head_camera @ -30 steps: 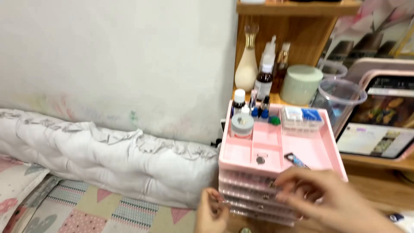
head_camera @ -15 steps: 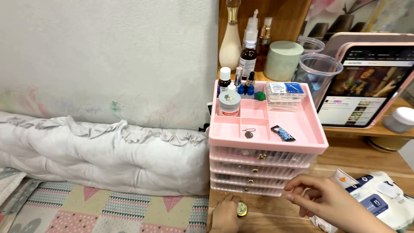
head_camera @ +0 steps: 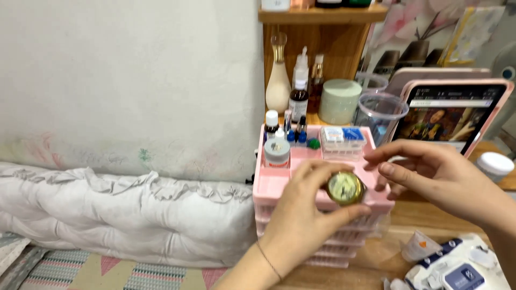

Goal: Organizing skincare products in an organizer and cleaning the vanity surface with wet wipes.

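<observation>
My left hand is raised in front of the pink drawer organiser and grips a small round gold-lidded tin between thumb and fingers. My right hand hovers just right of the tin with fingers apart and curled, holding nothing. The organiser's top tray holds a small white jar, little dropper bottles and a clear box with a blue label. The hands hide much of the tray and the drawers.
A tablet in a pink case leans at the right, with a white jar beside it. Bottles, a pale green tub and a clear plastic cup stand on the wooden shelf. Wet-wipe packs lie bottom right; a white cushion at left.
My left hand rose from the desk edge with the gold tin, now in front of the organiser. My right hand lifted from near the wipes to beside the tin.
</observation>
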